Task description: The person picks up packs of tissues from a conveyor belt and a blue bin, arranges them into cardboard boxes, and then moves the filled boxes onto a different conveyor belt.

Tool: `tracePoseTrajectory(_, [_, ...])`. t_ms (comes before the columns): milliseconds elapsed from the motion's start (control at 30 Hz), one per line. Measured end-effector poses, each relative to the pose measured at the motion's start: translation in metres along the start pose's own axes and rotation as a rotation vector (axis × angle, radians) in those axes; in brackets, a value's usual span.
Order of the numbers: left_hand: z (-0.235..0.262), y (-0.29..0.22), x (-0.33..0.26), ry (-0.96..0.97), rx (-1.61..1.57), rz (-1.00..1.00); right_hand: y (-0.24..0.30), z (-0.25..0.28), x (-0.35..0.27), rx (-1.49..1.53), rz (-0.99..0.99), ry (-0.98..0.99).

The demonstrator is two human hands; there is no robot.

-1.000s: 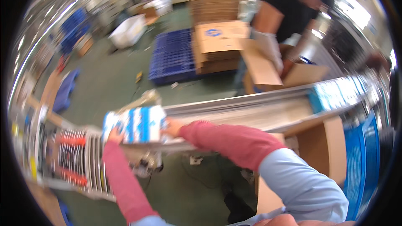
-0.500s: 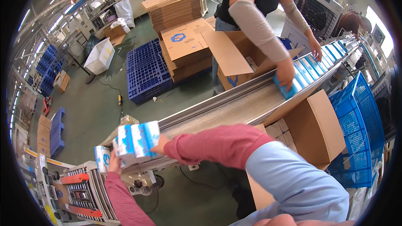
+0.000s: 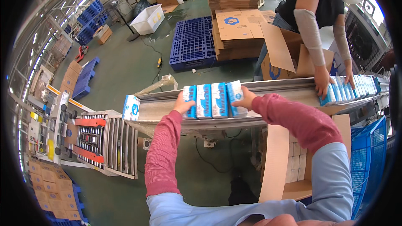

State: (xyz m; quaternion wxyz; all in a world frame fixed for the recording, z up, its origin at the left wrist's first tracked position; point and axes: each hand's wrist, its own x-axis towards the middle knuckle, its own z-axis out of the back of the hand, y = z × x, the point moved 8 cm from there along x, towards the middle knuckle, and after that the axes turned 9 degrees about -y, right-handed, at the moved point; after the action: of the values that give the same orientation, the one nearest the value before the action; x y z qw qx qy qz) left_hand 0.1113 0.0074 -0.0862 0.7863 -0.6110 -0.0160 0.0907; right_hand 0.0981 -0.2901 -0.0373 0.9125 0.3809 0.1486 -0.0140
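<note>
While the left hand (image 3: 183,104) presses the nine o'clock end of a row of four blue-and-white packs (image 3: 212,100), the right hand (image 3: 246,98) presses the three o'clock end, so the row is squeezed between both palms, fingers curled over the end packs. The row sits over the metal conveyor trough (image 3: 276,90). A single pack (image 3: 131,107) stands at its nine o'clock. At two o'clock, another person's hand (image 3: 322,87) rests on more packs (image 3: 351,88).

Four held cartons (image 3: 212,100); one apart (image 3: 131,107).
</note>
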Motion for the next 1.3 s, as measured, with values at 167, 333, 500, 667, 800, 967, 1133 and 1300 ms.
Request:
tracePoseTrajectory(167, [-0.001,0.000,0.003,0.017,-0.048,-0.018,0.011,-0.034,0.005,0.075,0.004,-0.053])
tracePoseTrajectory(333, [0.040,-0.027,-0.016,-0.078,-0.045,-0.344,0.053,-0.010,-0.025,0.177,0.269,-0.333])
tracePoseTrajectory(500, [-0.009,-0.230,-0.158,-0.164,-0.315,-0.402,0.095,0.152,-0.146,0.197,0.591,-0.425])
tracePoseTrajectory(667, [-0.133,-0.288,-0.290,-0.057,-0.187,-0.587,-0.018,0.251,-0.308,0.042,0.638,-0.652])
tracePoseTrajectory(800, [-0.286,-0.277,-0.361,0.309,-0.130,-0.450,-0.158,0.280,-0.401,-0.036,0.321,-0.680])
tracePoseTrajectory(967, [-0.396,-0.153,-0.399,0.596,0.166,-0.163,-0.289,0.244,-0.418,-0.073,0.002,-0.329])
tracePoseTrajectory(1133, [-0.397,-0.016,-0.392,0.706,0.660,0.111,-0.275,0.173,-0.360,-0.385,0.053,0.103])
tracePoseTrajectory(1300, [-0.418,0.055,-0.370,1.216,0.925,0.018,-0.386,0.032,-0.305,-0.346,-0.076,0.624])
